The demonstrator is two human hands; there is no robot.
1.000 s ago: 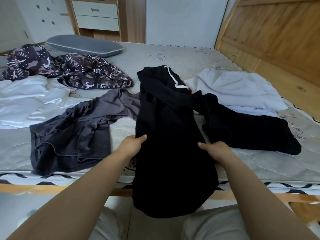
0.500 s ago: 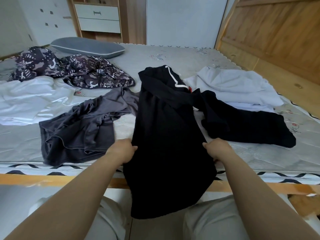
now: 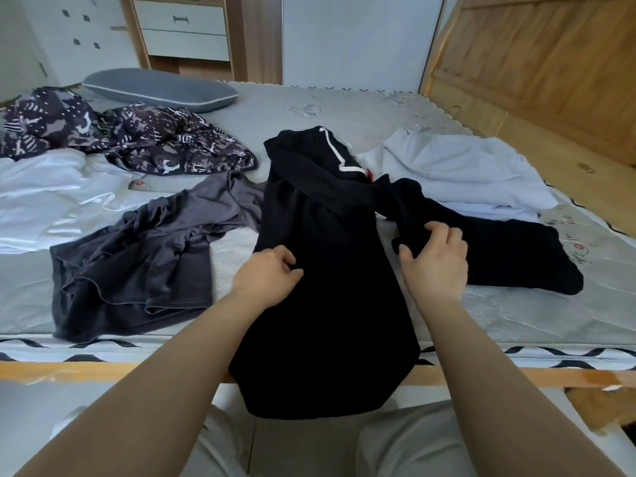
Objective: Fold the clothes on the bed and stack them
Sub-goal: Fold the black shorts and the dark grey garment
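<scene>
from the head view, black trousers [image 3: 327, 270] lie across the bed [image 3: 344, 108], one leg hanging over its near edge, the other stretching right; the left hand [image 3: 266, 277] has its fingers pinched on the near leg's left edge; the right hand [image 3: 435, 263] has its fingers curled round a fold of the other leg; a grey garment [image 3: 137, 263] lies crumpled left, pale clothes [image 3: 464, 166] behind right.

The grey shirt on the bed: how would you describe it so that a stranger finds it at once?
Start at the bed and its near edge. Left of the black garment that both hands hold lies the grey shirt, crumpled and unfolded. It is plain dark grey, unlike the patterned cloth and the white sheet behind it.
</scene>
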